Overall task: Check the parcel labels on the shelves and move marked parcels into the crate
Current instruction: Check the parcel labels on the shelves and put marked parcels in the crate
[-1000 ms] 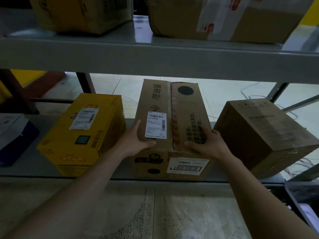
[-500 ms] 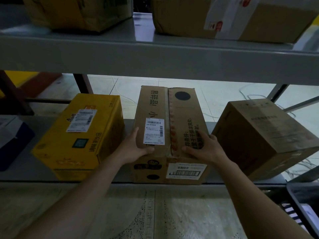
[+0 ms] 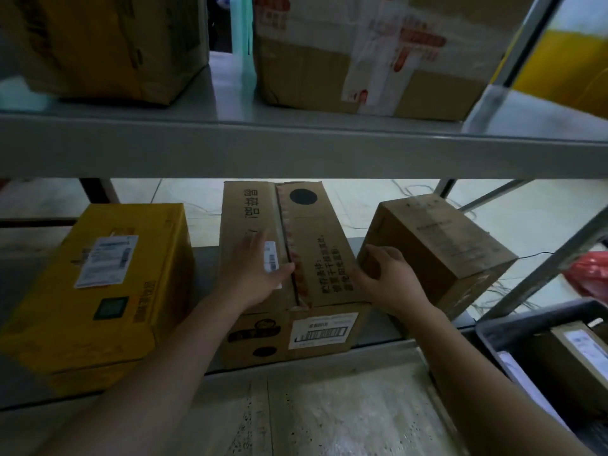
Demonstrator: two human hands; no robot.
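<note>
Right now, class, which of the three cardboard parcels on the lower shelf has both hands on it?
The tall brown middle parcel: the left hand lies on its top, the right hand at its right side.

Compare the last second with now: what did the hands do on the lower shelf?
The right hand left the long middle box and moved right onto the near corner of the small brown box. The left hand slid further over the middle box's white label, resting flat. All three boxes, including the yellow box, stayed put.
</note>
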